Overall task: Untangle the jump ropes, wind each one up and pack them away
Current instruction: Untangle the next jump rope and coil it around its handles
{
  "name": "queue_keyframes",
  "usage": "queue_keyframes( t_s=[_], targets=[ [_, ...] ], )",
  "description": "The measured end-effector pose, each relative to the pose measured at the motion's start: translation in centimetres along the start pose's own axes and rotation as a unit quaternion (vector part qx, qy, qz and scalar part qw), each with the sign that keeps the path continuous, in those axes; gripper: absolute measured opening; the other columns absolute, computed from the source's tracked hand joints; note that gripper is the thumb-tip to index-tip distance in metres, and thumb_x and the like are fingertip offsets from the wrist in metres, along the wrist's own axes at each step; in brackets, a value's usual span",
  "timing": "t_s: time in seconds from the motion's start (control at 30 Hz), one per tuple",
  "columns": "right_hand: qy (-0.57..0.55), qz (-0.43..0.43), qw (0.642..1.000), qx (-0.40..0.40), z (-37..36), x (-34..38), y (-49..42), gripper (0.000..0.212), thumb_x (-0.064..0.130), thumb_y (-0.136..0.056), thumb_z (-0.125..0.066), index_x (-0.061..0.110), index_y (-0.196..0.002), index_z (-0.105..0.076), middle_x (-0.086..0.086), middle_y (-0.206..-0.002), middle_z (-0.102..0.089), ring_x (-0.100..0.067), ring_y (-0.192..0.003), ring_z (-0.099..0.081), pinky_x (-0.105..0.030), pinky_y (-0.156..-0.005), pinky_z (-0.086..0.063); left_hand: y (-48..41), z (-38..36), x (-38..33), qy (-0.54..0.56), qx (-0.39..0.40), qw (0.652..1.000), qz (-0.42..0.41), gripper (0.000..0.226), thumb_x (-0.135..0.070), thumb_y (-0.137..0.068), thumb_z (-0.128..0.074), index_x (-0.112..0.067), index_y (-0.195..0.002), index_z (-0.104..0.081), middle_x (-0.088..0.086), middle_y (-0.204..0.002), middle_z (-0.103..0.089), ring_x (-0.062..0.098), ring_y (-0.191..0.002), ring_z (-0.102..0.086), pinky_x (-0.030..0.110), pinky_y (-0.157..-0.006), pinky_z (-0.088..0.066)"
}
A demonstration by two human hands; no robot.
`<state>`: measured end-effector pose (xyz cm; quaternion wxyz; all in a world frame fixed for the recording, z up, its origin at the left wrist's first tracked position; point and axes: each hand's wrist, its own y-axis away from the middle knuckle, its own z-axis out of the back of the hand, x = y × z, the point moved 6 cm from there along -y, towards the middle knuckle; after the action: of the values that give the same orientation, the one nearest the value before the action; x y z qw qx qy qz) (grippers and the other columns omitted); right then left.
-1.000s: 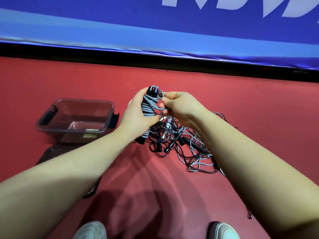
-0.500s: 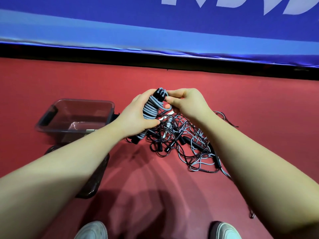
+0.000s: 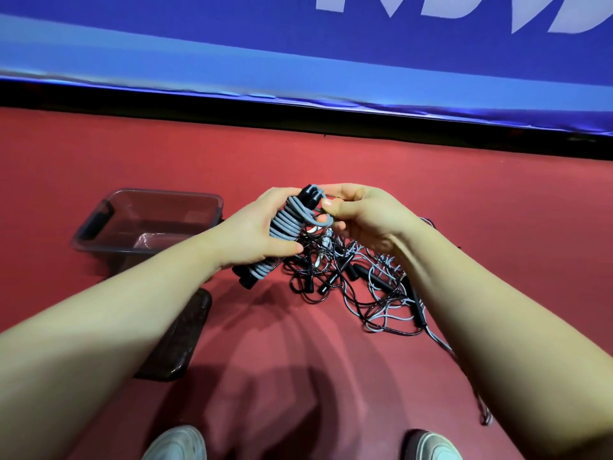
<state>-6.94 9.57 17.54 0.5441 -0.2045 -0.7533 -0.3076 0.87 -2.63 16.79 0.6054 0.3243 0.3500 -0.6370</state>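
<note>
The left hand (image 3: 262, 234) is gripping the grey rope bundle (image 3: 286, 227), fingers and thumb wrapping its coils and holding it tilted above the red floor (image 3: 464, 200). Black handle ends are poking out at the top and bottom. The right hand (image 3: 365, 220) is pinching a loose loop of that same grey cord just beside the bundle's top end, with the thumb pressing down on it.

Below and to the right of both hands, the tangle of ropes (image 3: 361, 287) is sprawling on the floor, black and grey cords crossing. One strand is trailing away toward the lower right, behind the right forearm.

To the left, the clear bin (image 3: 159, 194) is sitting open side up, its right edge just beside the left wrist. A dark lid (image 3: 180, 343) is lying on the nearer side, partly hidden by the left forearm.

A broad band of red floor is running from the hands up to the black strip (image 3: 298, 109) under the blue banner (image 3: 232, 54). Two shoes (image 3: 175, 441) are showing at the bottom edge.
</note>
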Motion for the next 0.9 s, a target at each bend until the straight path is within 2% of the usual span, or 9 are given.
queue_keyframes(
  t_s=[0.13, 0.27, 0.3, 0.37, 0.43, 0.6, 0.7, 0.8, 0.9],
  targets=[
    [-0.096, -0.058, 0.994, 0.014, -0.1, -1.0, -0.4, 0.010, 0.003, -0.090, -0.048, 0.004, -0.089, -0.058, 0.001, -0.055, -0.059, -0.001, -0.036, -0.043, -0.005, -0.035, -0.035, -0.2, -0.1, -0.8, -0.020, -0.018, 0.999, -0.018, 0.069, -0.029, -0.066, -0.069, -0.041, -0.124, -0.034, -0.003, -0.127, -0.047, 0.006, -0.112, -0.051, 0.018, -0.094, -0.039],
    [-0.146, -0.057, 0.987, 0.025, -0.3, -1.1, -0.6, 0.014, 0.007, -0.075, -0.055, 0.004, -0.088, -0.057, -0.002, -0.062, -0.058, -0.002, -0.040, -0.044, -0.006, -0.035, -0.036, -0.3, 0.0, -1.5, -0.071, -0.027, 0.996, -0.048, 0.075, -0.023, -0.072, -0.071, -0.023, -0.137, -0.034, -0.005, -0.129, -0.043, 0.005, -0.115, -0.044, -0.001, -0.089, -0.029],
    [-0.158, -0.055, 0.986, 0.012, -0.3, -1.0, -0.5, 0.012, 0.005, -0.078, -0.055, 0.003, -0.090, -0.057, -0.004, -0.065, -0.057, -0.003, -0.041, -0.045, -0.007, -0.035, -0.037, -0.3, 0.0, -1.5, -0.068, -0.026, 0.996, -0.050, 0.075, -0.023, -0.072, -0.071, -0.024, -0.137, -0.033, -0.005, -0.129, -0.044, 0.006, -0.114, -0.046, 0.000, -0.088, -0.032],
    [-0.198, -0.040, 0.979, -0.028, -0.2, -1.0, -0.5, 0.004, 0.000, -0.087, -0.052, 0.002, -0.088, -0.056, -0.006, -0.064, -0.058, -0.004, -0.042, -0.050, -0.009, -0.036, -0.040, -0.4, 0.0, -1.7, -0.040, -0.026, 0.998, -0.043, 0.071, -0.016, -0.074, -0.073, -0.027, -0.129, -0.030, 0.001, -0.123, -0.052, 0.012, -0.104, -0.055, 0.013, -0.086, -0.043],
    [-0.234, -0.026, 0.970, -0.055, -0.2, -1.0, -0.3, 0.009, 0.001, -0.091, -0.051, 0.003, -0.083, -0.054, -0.007, -0.059, -0.060, -0.006, -0.041, -0.052, -0.010, -0.038, -0.043, -0.5, 0.1, -1.9, -0.013, -0.030, 0.999, -0.040, 0.069, -0.015, -0.072, -0.074, -0.022, -0.122, -0.026, 0.006, -0.113, -0.056, 0.013, -0.092, -0.060, 0.023, -0.082, -0.048],
    [-0.189, -0.019, 0.982, -0.023, 0.1, -0.7, 0.7, 0.013, 0.003, -0.090, -0.050, 0.007, -0.078, -0.053, -0.005, -0.055, -0.061, -0.004, -0.039, -0.053, -0.008, -0.037, -0.043, -0.2, 0.0, -2.1, 0.040, 0.012, 0.999, -0.026, 0.061, -0.021, -0.067, -0.074, -0.025, -0.111, -0.031, 0.006, -0.114, -0.056, 0.007, -0.101, -0.060, 0.021, -0.087, -0.050],
    [-0.167, -0.013, 0.986, -0.020, 0.2, -0.7, 1.0, 0.017, 0.002, -0.092, -0.047, 0.008, -0.076, -0.051, -0.003, -0.053, -0.060, -0.003, -0.036, -0.053, -0.009, -0.036, -0.043, 0.0, -0.4, -2.0, 0.071, 0.037, 0.997, -0.018, 0.060, -0.004, -0.073, -0.077, -0.029, -0.105, -0.033, 0.001, -0.114, -0.056, -0.008, -0.090, -0.060, 0.014, -0.076, -0.049],
    [-0.190, -0.022, 0.981, -0.013, -0.3, -0.6, 1.0, 0.013, 0.001, -0.093, -0.046, 0.005, -0.085, -0.055, -0.004, -0.059, -0.063, -0.005, -0.043, -0.059, -0.011, -0.039, -0.046, 0.0, -0.3, -1.3, 0.081, 0.029, 0.996, -0.001, 0.055, 0.001, -0.078, -0.071, -0.020, -0.112, -0.033, 0.004, -0.116, -0.059, -0.004, -0.086, -0.063, 0.016, -0.069, -0.050],
    [-0.185, -0.045, 0.981, -0.019, -0.4, -0.8, 0.7, 0.013, 0.002, -0.093, -0.047, 0.004, -0.094, -0.060, -0.004, -0.064, -0.066, -0.007, -0.048, -0.063, -0.011, -0.042, -0.048, 0.1, -0.1, -0.9, 0.065, 0.020, 0.998, 0.015, 0.062, -0.015, -0.074, -0.079, -0.022, -0.114, -0.033, 0.005, -0.119, -0.060, 0.007, -0.094, -0.065, 0.024, -0.076, -0.053]
  ],
)
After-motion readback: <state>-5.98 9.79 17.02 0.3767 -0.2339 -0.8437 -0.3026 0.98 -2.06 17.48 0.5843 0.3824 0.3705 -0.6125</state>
